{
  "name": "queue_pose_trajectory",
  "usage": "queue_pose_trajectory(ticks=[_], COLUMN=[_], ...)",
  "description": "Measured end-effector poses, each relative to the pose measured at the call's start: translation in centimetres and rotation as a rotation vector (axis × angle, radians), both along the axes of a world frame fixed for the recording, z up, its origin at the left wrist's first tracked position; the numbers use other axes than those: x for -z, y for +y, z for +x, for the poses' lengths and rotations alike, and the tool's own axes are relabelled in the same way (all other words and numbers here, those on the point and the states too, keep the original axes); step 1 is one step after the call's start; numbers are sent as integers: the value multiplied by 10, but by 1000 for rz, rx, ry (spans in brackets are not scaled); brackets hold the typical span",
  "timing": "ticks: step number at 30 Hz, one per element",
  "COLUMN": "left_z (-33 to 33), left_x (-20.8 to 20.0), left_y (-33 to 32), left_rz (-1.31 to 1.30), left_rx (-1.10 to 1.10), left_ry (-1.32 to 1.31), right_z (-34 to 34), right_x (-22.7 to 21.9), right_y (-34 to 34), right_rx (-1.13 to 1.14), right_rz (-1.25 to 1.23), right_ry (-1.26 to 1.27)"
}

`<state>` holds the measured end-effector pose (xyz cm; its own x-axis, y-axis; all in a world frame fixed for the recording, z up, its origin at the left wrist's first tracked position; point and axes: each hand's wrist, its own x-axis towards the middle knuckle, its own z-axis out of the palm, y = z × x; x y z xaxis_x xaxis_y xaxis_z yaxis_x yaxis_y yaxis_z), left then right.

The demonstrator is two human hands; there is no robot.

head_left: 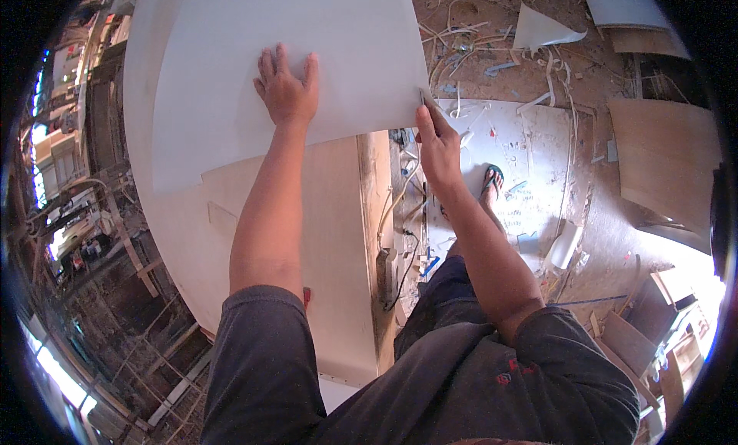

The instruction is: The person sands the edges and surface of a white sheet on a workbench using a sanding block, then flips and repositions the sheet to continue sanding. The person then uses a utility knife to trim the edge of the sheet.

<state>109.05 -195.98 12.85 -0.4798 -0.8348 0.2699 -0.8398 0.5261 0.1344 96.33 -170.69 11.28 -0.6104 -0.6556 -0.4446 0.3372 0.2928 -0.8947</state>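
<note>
A large white sheet (223, 53) lies over the far part of a pale wooden board (330, 214). My left hand (288, 91) rests flat on the sheet with its fingers spread, holding nothing. At the sheet's right edge, near its corner, my right hand (440, 149) is closed around a slim greyish tool (427, 97). The tool's tip touches or nearly touches that edge; most of it is hidden in my fingers, so its exact kind does not show. Close to my left sleeve, a small red object (307, 296) is partly covered on the board.
Long thin offcut strips (453, 41) and a pointed white scrap (542, 28) litter the floor at the far right. My sandalled foot (493, 180) stands on a white panel (461, 214). A black cord (413, 264) hangs beside the board's right edge. Curved brown panels (665, 153) stand at right.
</note>
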Motion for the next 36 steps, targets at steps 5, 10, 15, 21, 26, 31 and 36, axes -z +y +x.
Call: queue_pose_trajectory(ticks=[5, 10, 15, 21, 26, 31, 36], left_z=[0, 0, 1, -3, 0, -3, -1], left_x=[0, 6, 3, -2, 0, -1, -1], left_y=[-2, -5, -5, -2, -4, -3, -3], left_rz=[0, -63, -5, 42, 49, 51, 49], left_rx=[-28, -1, -4, -2, 3, -12, 7], left_ry=[-30, -15, -24, 9, -5, -8, 12], right_z=[-30, -56, -54, -7, 10, 14, 23], right_x=[0, -2, 5, 2, 2, 2, 3], right_y=[11, 17, 31, 51, 57, 54, 52], right_rx=[-154, -277, -347, -242, -168, -119, -59], right_rz=[-15, -68, -132, -102, -153, -175, -203], right_ry=[-447, -746, -465, 70, 111, 149, 126])
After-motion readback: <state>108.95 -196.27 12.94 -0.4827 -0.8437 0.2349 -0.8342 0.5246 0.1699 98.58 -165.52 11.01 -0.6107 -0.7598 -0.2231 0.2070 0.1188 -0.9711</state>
